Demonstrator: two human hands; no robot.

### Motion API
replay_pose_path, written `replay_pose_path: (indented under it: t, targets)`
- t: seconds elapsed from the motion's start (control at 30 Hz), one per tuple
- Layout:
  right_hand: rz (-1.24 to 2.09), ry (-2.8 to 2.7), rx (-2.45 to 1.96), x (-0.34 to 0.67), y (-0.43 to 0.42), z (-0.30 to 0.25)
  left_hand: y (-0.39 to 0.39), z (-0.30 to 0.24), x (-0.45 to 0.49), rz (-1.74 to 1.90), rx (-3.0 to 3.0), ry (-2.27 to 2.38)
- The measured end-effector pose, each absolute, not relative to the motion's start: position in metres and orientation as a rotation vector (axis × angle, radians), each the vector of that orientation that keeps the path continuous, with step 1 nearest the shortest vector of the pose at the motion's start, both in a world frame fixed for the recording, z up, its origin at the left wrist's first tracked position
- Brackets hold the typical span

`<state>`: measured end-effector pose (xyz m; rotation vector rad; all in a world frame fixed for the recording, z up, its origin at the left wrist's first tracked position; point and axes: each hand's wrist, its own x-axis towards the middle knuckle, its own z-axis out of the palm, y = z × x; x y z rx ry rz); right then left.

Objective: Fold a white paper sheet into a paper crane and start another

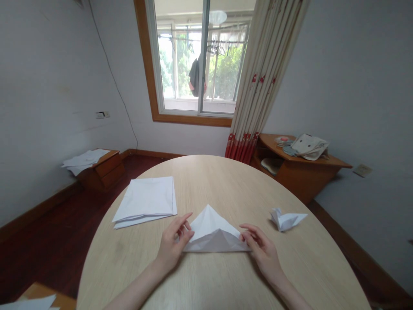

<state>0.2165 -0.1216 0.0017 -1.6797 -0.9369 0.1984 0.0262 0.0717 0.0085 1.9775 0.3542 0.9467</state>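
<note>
A partly folded sheet of white paper [211, 230] lies on the round wooden table in front of me, its peak pointing away and its lower edge towards me. My left hand [176, 237] pinches its left corner between thumb and fingers. At the right corner, my right hand [260, 245] grips the paper the same way, with the index finger stretched out above. A raised front flap shades the lower part of the sheet. To the right of my right hand rests a folded paper bird [287, 219].
A stack of white paper sheets [146, 198] lies on the table [213, 172] at the left. Beyond stand a small drawer cabinet [108, 170] with papers and, at right, a wooden desk [300, 176] bearing a cloth bag [309, 146]. A curtain [258, 82] hangs beside the window.
</note>
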Motion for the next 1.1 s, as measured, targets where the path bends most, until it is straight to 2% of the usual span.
replay_pose_path:
  t: [0.13, 0.47, 0.77, 1.1]
  targets:
    - [0.305, -0.983, -1.699, 0.220, -0.121, 0.004, 0.077, 0.012, 0.028, 0.749, 1.917, 0.420]
    - [0.501, -1.381, -1.731, 0.223, -0.123, 0.009, 0.084, 0.014, 0.027, 0.334, 2.145, 0.233]
    - [0.397, -1.794, -1.963, 0.221, -0.116, -0.005, 0.078, 0.010, 0.027, 0.272, 2.643, 0.128]
    - [0.466, -1.953, -1.956, 0.210, -0.117, 0.005, 0.075, 0.006, 0.028, 0.171, 2.662, 0.103]
